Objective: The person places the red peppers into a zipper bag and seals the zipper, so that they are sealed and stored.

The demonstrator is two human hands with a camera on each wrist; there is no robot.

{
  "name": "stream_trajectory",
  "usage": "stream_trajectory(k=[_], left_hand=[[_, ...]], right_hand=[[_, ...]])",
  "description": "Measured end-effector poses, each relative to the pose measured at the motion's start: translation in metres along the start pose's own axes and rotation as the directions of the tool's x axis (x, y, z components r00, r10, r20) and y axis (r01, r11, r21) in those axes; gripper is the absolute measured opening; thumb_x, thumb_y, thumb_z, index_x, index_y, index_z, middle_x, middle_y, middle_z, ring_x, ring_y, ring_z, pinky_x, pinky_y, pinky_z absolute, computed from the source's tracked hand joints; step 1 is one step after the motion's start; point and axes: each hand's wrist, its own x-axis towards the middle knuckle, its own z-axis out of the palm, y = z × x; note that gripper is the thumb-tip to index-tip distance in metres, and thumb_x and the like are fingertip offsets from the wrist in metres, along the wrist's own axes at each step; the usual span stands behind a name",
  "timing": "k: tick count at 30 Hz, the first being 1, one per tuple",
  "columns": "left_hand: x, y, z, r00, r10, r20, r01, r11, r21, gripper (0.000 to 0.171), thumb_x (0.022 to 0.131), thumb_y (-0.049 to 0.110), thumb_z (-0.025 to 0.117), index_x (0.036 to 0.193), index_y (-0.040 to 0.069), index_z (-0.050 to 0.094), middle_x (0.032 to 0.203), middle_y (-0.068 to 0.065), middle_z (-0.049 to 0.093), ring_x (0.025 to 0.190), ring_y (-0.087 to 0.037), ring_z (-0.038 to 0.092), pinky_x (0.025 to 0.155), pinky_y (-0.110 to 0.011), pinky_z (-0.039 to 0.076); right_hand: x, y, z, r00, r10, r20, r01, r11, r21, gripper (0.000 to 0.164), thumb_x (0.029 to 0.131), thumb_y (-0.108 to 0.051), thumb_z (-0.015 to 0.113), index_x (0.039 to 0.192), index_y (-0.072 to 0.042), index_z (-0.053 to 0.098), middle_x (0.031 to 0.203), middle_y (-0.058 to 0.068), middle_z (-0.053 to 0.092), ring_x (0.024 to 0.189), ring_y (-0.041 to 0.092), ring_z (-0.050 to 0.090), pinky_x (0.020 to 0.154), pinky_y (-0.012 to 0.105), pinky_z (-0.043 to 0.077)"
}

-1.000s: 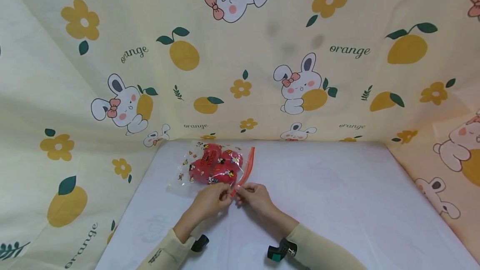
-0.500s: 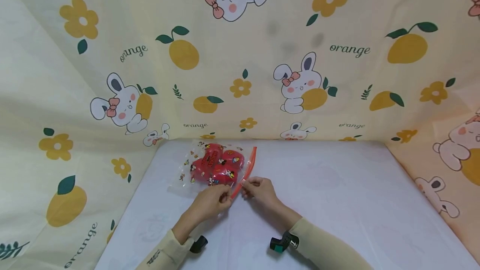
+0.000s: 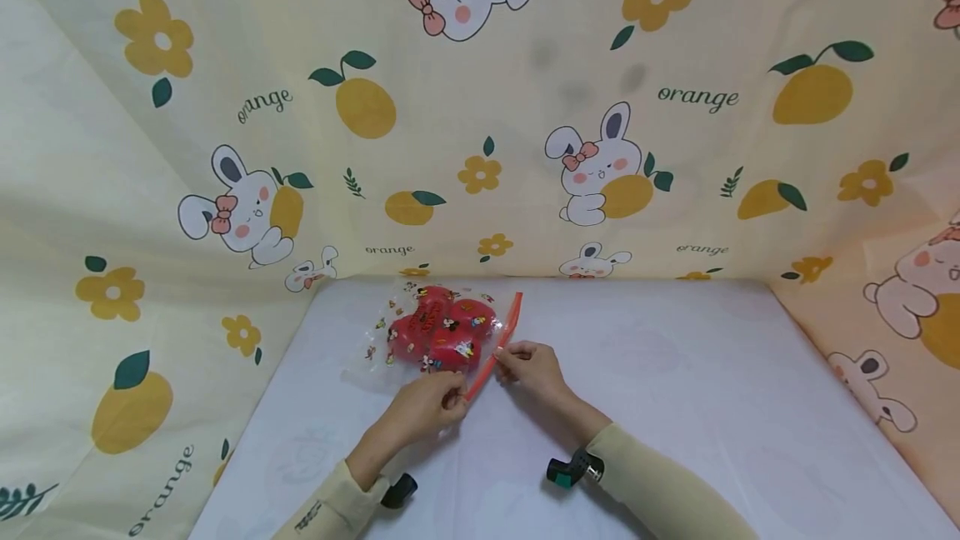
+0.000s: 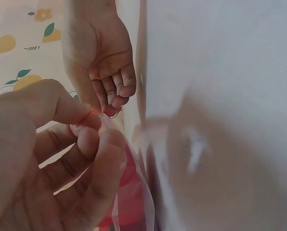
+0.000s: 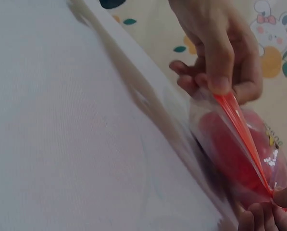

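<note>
A clear zip bag (image 3: 382,357) printed with small cartoon figures lies on the table, several round red objects (image 3: 455,348) inside it. Its orange-red zip strip (image 3: 480,379) runs slantwise along the right edge. My left hand (image 3: 426,407) pinches the near end of that strip between thumb and finger, as the left wrist view also shows. Farther up the strip, my right hand (image 3: 534,369) pinches it with thumb and fingertips. In the right wrist view the strip (image 5: 246,139) stretches taut between both hands. What the red objects are, I cannot tell.
A white cloth covers the table (image 3: 675,407). Patterned curtains (image 3: 517,107) with rabbits and oranges hang behind it and at both sides. A black camera (image 3: 573,469) sits on the right wrist and another (image 3: 399,492) on the left.
My right hand has slid up along the zip strip, away from the left hand. The bag has shifted slightly to the right. The left hand has stayed at the strip's near end.
</note>
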Motion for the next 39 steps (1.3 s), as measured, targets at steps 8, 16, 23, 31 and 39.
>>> stream_trajectory(k=[8,16,23,31,39], left_hand=[[-0.002,0.001,-0.001,1.000,0.004,0.018,-0.004,1.000,-0.002,0.023,0.090,0.011,0.074,0.083,0.023,0.057,0.077,0.004,0.056,0.071,-0.006,0.046,0.061,-0.024,0.037],[-0.002,0.002,-0.001,0.997,-0.038,0.059,0.039,0.999,-0.008,0.019,0.093,0.017,0.075,0.085,0.026,0.060,0.076,0.012,0.053,0.072,-0.006,0.048,0.062,-0.024,0.039],[-0.004,0.001,-0.002,0.999,-0.009,0.037,0.009,1.000,0.011,0.019,0.093,0.015,0.074,0.085,0.026,0.061,0.077,0.011,0.053,0.072,-0.005,0.047,0.062,-0.024,0.039],[-0.007,0.000,-0.002,1.000,0.004,0.030,-0.003,1.000,-0.004,0.021,0.092,0.011,0.074,0.085,0.025,0.060,0.077,0.009,0.055,0.072,-0.005,0.047,0.062,-0.024,0.039],[-0.010,-0.003,-0.002,0.999,-0.002,0.043,0.003,1.000,-0.010,0.021,0.093,0.014,0.074,0.085,0.026,0.059,0.076,0.011,0.054,0.073,-0.004,0.047,0.063,-0.024,0.039]], right_hand=[[0.008,-0.002,-0.013,0.998,-0.002,-0.064,0.000,0.999,-0.035,0.020,0.101,-0.016,0.078,0.104,0.004,0.078,0.084,0.017,0.077,0.070,0.016,0.071,0.063,0.025,0.056],[0.019,0.001,-0.025,0.996,-0.013,-0.090,0.005,0.997,-0.081,0.022,0.100,-0.019,0.079,0.105,0.003,0.078,0.083,0.011,0.077,0.070,0.013,0.069,0.063,0.024,0.056],[0.027,-0.002,-0.037,0.994,-0.003,-0.107,-0.007,0.996,-0.089,0.026,0.101,-0.022,0.079,0.110,0.003,0.078,0.087,0.013,0.078,0.072,0.015,0.071,0.062,0.023,0.055],[0.037,-0.001,-0.049,0.990,-0.022,-0.139,0.010,0.996,-0.084,0.029,0.101,-0.021,0.079,0.112,0.006,0.077,0.088,0.015,0.078,0.073,0.014,0.072,0.063,0.023,0.057],[0.044,-0.003,-0.058,0.989,-0.030,-0.148,0.021,0.998,-0.061,0.030,0.100,-0.019,0.079,0.111,0.008,0.076,0.087,0.017,0.078,0.073,0.022,0.075,0.067,0.030,0.062]])
